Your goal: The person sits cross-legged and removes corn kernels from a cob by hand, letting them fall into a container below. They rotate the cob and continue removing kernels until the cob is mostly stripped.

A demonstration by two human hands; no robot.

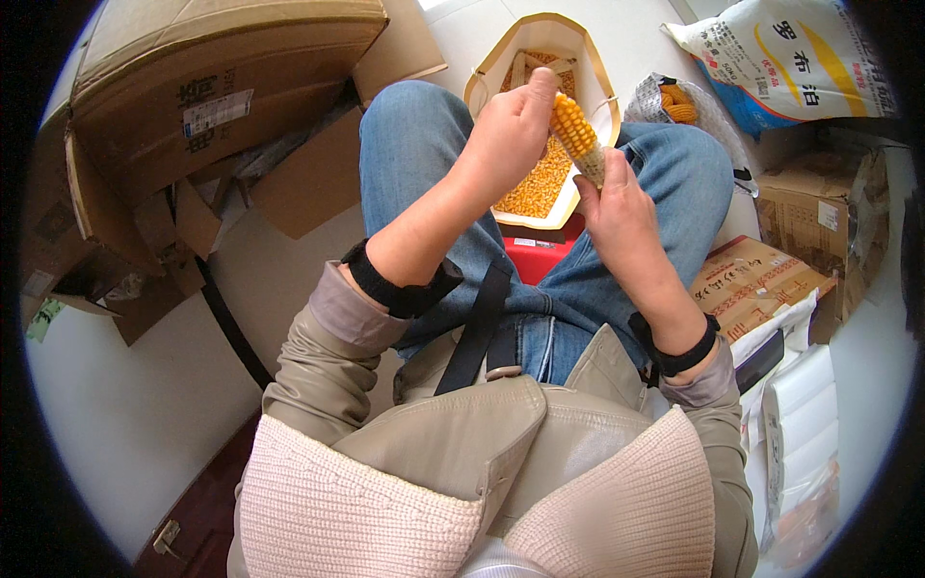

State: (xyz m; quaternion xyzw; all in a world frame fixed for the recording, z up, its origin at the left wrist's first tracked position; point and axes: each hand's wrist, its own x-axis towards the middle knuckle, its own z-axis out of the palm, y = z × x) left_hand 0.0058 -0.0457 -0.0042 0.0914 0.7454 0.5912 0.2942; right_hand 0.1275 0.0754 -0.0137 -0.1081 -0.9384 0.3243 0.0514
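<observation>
A partly shelled corn cob (577, 136) is tilted between my two hands. Yellow kernels cover its upper part, while its lower end is stripped bare. My right hand (627, 206) grips that bare lower end. At the cob's top my left hand (509, 130) is curled with its thumb raised beside the tip; whether it grips the cob cannot be told. Below the hands, between my knees, stands an open paper bag (603, 79) with a pale lining. Loose corn kernels (536, 189) lie in it, and bare cobs (531, 66) rest at its far end.
A red stool (535, 256) shows beneath the bag's near edge. Large cardboard boxes (217, 94) stand at the left. At the right are a printed woven sack (802, 65), a plastic bag (647, 108) with orange contents, a cardboard box (809, 202) and white packages (802, 426).
</observation>
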